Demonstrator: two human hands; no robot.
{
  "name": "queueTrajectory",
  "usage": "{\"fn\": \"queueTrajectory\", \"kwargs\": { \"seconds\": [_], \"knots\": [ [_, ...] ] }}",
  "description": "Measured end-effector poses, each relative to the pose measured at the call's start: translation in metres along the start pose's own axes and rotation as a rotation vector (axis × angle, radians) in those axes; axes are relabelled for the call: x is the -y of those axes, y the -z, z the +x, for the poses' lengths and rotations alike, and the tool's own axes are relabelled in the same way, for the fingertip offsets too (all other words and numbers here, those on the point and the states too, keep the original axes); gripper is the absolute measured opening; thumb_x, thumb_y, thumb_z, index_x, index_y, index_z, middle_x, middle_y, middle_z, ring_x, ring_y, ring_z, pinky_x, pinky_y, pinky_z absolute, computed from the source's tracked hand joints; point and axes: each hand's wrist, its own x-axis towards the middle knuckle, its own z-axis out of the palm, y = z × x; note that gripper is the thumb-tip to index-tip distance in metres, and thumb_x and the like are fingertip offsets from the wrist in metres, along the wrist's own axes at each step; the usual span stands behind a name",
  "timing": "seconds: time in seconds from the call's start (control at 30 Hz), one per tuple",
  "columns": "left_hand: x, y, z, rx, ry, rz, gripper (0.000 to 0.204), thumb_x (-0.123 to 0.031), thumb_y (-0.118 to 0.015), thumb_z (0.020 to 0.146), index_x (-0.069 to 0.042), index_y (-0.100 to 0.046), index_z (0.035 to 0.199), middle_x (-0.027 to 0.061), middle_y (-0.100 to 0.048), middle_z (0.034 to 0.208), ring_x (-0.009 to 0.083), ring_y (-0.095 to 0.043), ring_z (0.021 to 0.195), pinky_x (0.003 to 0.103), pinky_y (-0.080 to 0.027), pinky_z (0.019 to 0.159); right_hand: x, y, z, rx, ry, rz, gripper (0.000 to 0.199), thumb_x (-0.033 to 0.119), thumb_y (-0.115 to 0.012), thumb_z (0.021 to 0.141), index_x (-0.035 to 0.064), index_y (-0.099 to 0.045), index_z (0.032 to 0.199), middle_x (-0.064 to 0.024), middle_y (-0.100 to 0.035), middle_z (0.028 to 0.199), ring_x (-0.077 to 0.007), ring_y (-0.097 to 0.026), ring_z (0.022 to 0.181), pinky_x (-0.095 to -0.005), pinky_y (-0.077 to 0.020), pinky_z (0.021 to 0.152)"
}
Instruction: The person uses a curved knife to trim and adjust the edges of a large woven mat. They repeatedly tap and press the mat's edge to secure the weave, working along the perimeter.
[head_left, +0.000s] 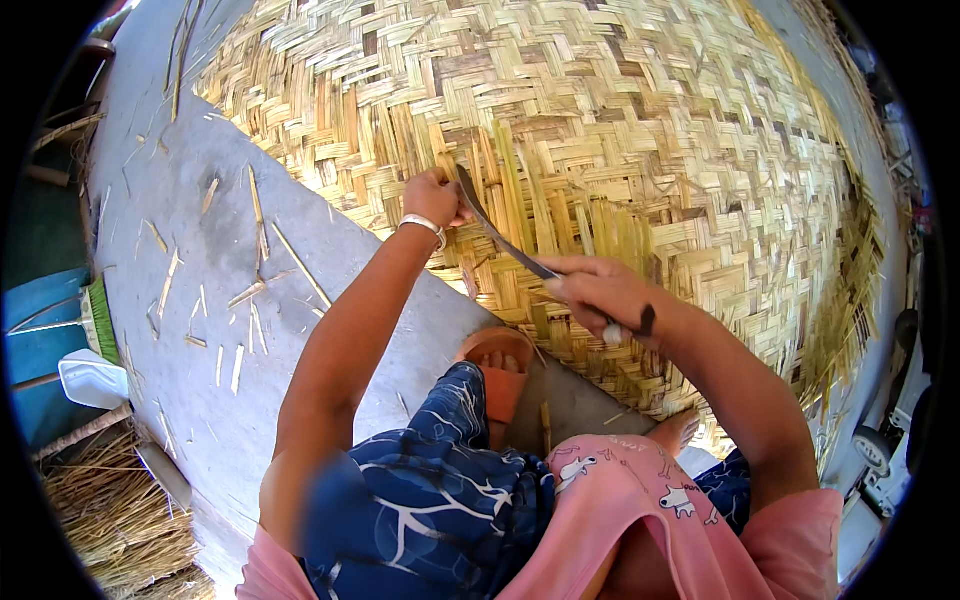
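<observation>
A large woven mat (600, 130) of flat, pale yellow split strips covers the floor ahead of me. Along its near edge, my left hand (437, 198), with a white bangle at the wrist, is closed on a strip of the mat, though its fingers partly hide the strip. My right hand (610, 295) grips the handle of a knife with a long, curved dark blade (500, 238). The blade slants up and left over the edge strips, its tip beside my left fingers. Loose greenish strip ends (535, 195) stick out under and beyond the blade.
Cut slivers (258, 215) are scattered over the grey concrete floor (215, 320) on the left. A white plastic container (93, 379), a green brush (100, 318) and a heap of straw (115, 500) lie at the far left. My sandalled foot (497, 350) is at the mat's edge. A wheeled object (875, 450) stands at right.
</observation>
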Motion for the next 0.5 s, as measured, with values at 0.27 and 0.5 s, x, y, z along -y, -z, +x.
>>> {"fn": "queueTrajectory", "kwargs": {
  "seconds": [0.27, 0.5],
  "knots": [
    [0.002, 0.010, -0.019, 0.010, -0.069, -0.133, 0.019, -0.019, -0.065, 0.088, -0.003, -0.059, 0.079, 0.0032, -0.058, 0.059, 0.0105, -0.058, 0.050, 0.022, -0.045, 0.042, 0.008, 0.011, 0.020, -0.182, 0.126, -0.848, 0.049, 0.031, -0.056, 0.083, 0.0045, -0.055, 0.124, -0.0163, -0.066, 0.087, -0.0307, -0.064, 0.082, -0.0414, -0.0490, 0.072],
    [-0.010, 0.015, -0.016, 0.037, 0.002, 0.046, 0.040, -0.033, -0.067, 0.087, -0.005, -0.054, 0.061, 0.0031, -0.050, 0.049, 0.0130, -0.045, 0.038, 0.028, -0.032, 0.034, -0.012, -0.017, 0.063, -0.444, 0.160, -1.043, 0.051, 0.034, -0.054, 0.083, 0.0135, -0.052, 0.130, -0.0184, -0.066, 0.088, -0.0353, -0.064, 0.082, -0.0441, -0.0500, 0.072]
  ]
}}
